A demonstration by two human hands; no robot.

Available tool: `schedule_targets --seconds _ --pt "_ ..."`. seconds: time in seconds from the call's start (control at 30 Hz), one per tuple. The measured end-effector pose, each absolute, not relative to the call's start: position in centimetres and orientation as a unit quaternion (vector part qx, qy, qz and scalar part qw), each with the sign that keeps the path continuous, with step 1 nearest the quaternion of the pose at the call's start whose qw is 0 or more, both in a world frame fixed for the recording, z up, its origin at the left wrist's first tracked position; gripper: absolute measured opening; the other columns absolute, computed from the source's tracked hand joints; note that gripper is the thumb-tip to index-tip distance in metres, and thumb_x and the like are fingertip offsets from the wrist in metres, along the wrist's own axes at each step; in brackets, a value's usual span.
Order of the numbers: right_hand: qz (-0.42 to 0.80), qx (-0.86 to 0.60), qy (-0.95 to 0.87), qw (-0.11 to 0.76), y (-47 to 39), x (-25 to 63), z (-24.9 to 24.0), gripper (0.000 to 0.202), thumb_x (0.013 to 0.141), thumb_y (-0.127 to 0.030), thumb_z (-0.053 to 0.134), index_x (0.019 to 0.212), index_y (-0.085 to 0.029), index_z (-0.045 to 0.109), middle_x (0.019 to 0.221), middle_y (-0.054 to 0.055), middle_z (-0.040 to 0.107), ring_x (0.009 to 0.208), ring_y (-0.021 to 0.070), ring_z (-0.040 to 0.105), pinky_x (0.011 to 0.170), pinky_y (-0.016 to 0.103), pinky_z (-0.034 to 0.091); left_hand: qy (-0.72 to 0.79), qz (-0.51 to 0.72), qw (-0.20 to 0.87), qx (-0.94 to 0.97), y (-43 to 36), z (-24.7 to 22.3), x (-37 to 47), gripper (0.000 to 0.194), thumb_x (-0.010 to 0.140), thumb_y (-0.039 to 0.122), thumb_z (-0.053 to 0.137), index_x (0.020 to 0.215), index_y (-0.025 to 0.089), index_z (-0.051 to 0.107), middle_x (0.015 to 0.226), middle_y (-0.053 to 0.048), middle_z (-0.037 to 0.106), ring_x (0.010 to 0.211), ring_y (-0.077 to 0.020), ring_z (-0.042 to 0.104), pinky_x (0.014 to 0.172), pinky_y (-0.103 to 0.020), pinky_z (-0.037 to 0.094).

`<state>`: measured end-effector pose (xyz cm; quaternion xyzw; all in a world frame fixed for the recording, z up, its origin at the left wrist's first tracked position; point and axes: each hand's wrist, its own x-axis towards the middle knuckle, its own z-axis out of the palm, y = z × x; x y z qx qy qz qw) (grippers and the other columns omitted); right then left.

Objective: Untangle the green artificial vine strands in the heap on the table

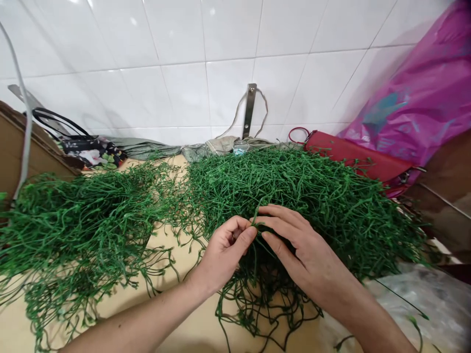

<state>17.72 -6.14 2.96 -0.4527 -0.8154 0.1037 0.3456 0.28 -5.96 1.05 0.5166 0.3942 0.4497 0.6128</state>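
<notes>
In the middle of the head view, my left hand [230,250] pinches a thin green artificial stem [255,215] between thumb and forefinger. My right hand [296,240] is close beside it, fingers stretched and a little curved, the thumb apart from them. Its fingertips are at the stem; whether they grip it I cannot make out. Both hands are over the near edge of a large heap of green artificial stems [294,181], with small tips on their ends. Loose stems [257,314] hang tangled below my hands onto the tan tabletop [195,321].
Another pile of green stems [88,215] lies left, near a cardboard box [33,147] and a floral bag [93,151]. A red handbag [360,157] and a purple plastic bag [415,93] stand back right. Clear plastic [437,299] lies front right. White tiled wall [176,39] stands behind.
</notes>
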Motion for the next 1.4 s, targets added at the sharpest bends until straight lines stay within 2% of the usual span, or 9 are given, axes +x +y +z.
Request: schedule_targets --seconds 0.2,0.37,0.67,0.73,0.9,1.0,1.13,1.23,1.4 --pt "0.047 -0.43 -0.814 0.387 -6.3 17.6 2.0 0.01 0.098 -0.019 0.054 0.095 -0.022 0.063 0.119 0.007 0.07 0.126 0.0228 0.055 0.106 0.043 0.044 0.396 0.434 0.607 0.535 -5.9 1.2 -0.3 0.031 0.092 0.046 0.061 0.083 0.018 0.054 0.065 0.006 0.042 0.061 -0.0096 0.039 0.058 -0.022 0.033" --pt "0.032 -0.423 -0.814 0.396 -6.7 16.9 1.9 0.011 0.098 -0.015 0.052 0.097 -0.02 0.062 0.09 0.002 0.071 0.097 0.0183 0.063 0.091 0.035 0.046 0.398 0.439 0.583 0.556 -5.8 1.4 -0.4 0.023 0.093 0.038 0.06 0.083 0.018 0.054 0.064 0.007 0.041 0.06 -0.0096 0.037 0.057 -0.022 0.032" --pt "0.029 -0.447 -0.807 0.386 -7.0 16.1 1.9 0.012 0.1 -0.027 0.053 0.094 -0.021 0.062 0.077 0.0 0.066 0.073 0.0169 0.058 0.073 0.034 0.044 0.413 0.465 0.417 0.663 -5.5 0.6 -1.1 0.011 0.095 0.023 0.059 0.085 0.019 0.06 0.079 0.001 0.056 0.072 -0.0114 0.05 0.067 -0.023 0.04" --pt "0.021 -0.456 -0.804 0.381 -7.1 15.9 1.8 0.012 0.1 -0.028 0.053 0.094 -0.022 0.061 0.076 0.0 0.065 0.073 0.0172 0.058 0.074 0.034 0.042 0.405 0.467 0.378 0.69 -5.4 0.6 -1.2 0.011 0.095 0.021 0.06 0.085 0.018 0.06 0.079 0.001 0.057 0.073 -0.0116 0.052 0.068 -0.023 0.042" --pt "-0.038 -0.468 -0.807 0.359 -7.4 15.4 2.0 0.011 0.096 -0.015 0.054 0.089 -0.022 0.06 0.083 0.002 0.069 0.08 0.0184 0.06 0.083 0.036 0.041 0.408 0.438 0.321 0.734 -5.3 1.0 -1.2 0.01 0.096 0.018 0.057 0.087 0.018 0.06 0.077 0.001 0.056 0.072 -0.0117 0.054 0.067 -0.023 0.043" --pt "-0.119 -0.475 -0.803 0.339 -7.5 15.2 2.3 0.017 0.093 -0.015 0.055 0.078 -0.022 0.057 0.071 0.001 0.064 0.073 0.019 0.057 0.082 0.037 0.04 0.404 0.432 0.303 0.747 -5.6 1.3 -1.0 0.011 0.097 0.017 0.056 0.086 0.018 0.058 0.077 0.001 0.056 0.071 -0.012 0.054 0.066 -0.023 0.043" --pt "-0.121 -0.481 -0.799 0.338 -7.5 15.1 2.2 0.026 0.094 -0.013 0.051 0.07 -0.024 0.049 0.061 -0.001 0.055 0.064 0.0172 0.051 0.078 0.035 0.041 0.391 0.443 0.278 0.757 -6.2 1.6 -0.7 0.012 0.097 0.016 0.055 0.085 0.019 0.055 0.079 0.0 0.058 0.074 -0.0127 0.055 0.067 -0.024 0.043" --pt "-0.101 -0.467 -0.811 0.339 -7.5 15.4 1.9 0.026 0.097 -0.012 0.047 0.074 -0.023 0.051 0.061 -0.002 0.054 0.062 0.0167 0.052 0.081 0.035 0.044 0.411 0.433 0.294 0.746 -6.4 1.7 -0.6 0.015 0.097 0.017 0.054 0.082 0.02 0.053 0.076 0.001 0.055 0.071 -0.0125 0.052 0.065 -0.024 0.041" --pt "-0.02 -0.438 -0.824 0.36 -7.2 16.0 1.2 0.025 0.096 -0.007 0.04 0.102 -0.022 0.06 0.074 0.0 0.065 0.072 0.0175 0.064 0.086 0.034 0.047 0.469 0.381 0.437 0.666 -6.4 1.9 -0.7 0.024 0.097 0.028 0.052 0.075 0.02 0.05 0.066 0.004 0.049 0.062 -0.0113 0.046 0.059 -0.024 0.036"
